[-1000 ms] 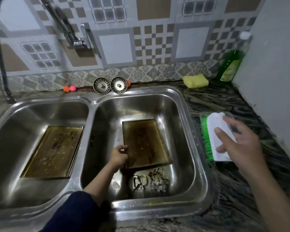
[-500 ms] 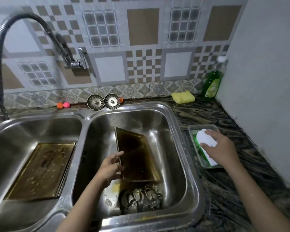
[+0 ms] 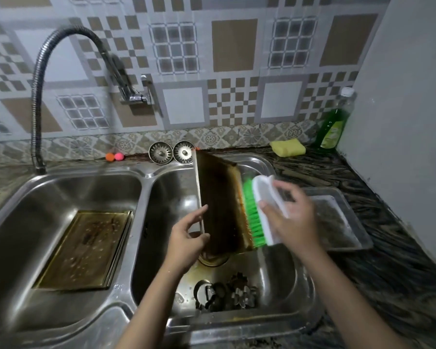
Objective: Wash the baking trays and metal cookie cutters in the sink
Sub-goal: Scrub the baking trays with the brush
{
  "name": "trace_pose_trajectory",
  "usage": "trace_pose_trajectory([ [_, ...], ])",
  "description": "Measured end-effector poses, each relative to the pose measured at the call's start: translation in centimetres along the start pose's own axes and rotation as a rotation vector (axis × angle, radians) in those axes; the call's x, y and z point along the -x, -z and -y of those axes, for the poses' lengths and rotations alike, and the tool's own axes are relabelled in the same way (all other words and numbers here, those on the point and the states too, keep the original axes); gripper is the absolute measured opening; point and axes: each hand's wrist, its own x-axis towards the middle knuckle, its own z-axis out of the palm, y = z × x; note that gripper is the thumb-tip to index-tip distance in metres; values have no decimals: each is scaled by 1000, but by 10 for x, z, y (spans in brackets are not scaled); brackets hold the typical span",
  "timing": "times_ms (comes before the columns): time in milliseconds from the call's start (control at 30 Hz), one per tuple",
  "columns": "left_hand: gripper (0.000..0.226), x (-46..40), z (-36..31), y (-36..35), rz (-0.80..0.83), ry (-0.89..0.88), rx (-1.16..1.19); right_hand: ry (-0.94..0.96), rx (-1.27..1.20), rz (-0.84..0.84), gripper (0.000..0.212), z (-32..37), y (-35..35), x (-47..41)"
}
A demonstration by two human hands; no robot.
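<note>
My left hand (image 3: pixel 188 235) grips the left edge of a greasy brown baking tray (image 3: pixel 219 202), which stands nearly upright in the right sink basin (image 3: pixel 275 280). A white scrub brush (image 3: pixel 264 210) with green bristles is in my right hand (image 3: pixel 291 217), its bristles pressed against the tray's right rim. A second dirty baking tray (image 3: pixel 86 248) lies flat in the left basin. Several metal cookie cutters (image 3: pixel 227 293) sit in a pile at the front of the right basin.
A metal tray (image 3: pixel 337 220) rests on the dark counter right of the sink. A yellow sponge (image 3: pixel 287 146) and a green dish soap bottle (image 3: pixel 334 122) stand at the back right. Two sink strainers (image 3: pixel 173 152) lean behind the basins. The flexible faucet (image 3: pixel 39 96) arches at left.
My left hand has tipped the baking tray from flat to nearly upright. My right hand lifted the brush off the counter tray and brought it left onto the baking tray.
</note>
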Motion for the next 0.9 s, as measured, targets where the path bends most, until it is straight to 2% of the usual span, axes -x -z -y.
trace_pose_trajectory([
  [67, 66, 8, -16, -7, 11, -67, 19, 73, -23, 86, 47, -1, -36, 9],
  [133, 63, 16, -27, -8, 12, -103, 47, 104, -28, 67, 49, -8, -58, 5],
  [233, 63, 28, -37, -3, 7, -98, 55, 83, 3, -86, 47, -19, -63, -25],
  [300, 63, 33, -38, -6, 37, -101, 22, -7, -14, -221, 46, -20, -57, -45],
  [367, 63, 35, -37, -10, 59, -100, 11, 12, -28, -258, 46, -15, -63, -47],
  [500, 62, 33, -36, -4, 1, -116, 9, 259, -25, 51, 47, -7, -84, -13],
  [567, 60, 33, -36, 5, 6, -120, 24, 244, 32, 36, 46, -9, -83, -29],
  [633, 60, 38, -36, 2, 31, -117, -27, 111, 41, -92, 44, -8, -71, -59],
  [700, 60, 42, -34, -4, 54, -107, -35, 81, 38, -164, 43, -5, -71, -70],
  [767, 59, 40, -32, -3, 39, -95, -2, 229, -4, -70, 45, 3, -84, -54],
  [833, 58, 35, -32, 4, 7, -111, 16, 365, -31, 98, 47, 5, -89, -35],
  [900, 58, 33, -33, 12, -12, -133, 19, 379, 15, 127, 47, -3, -84, -42],
])
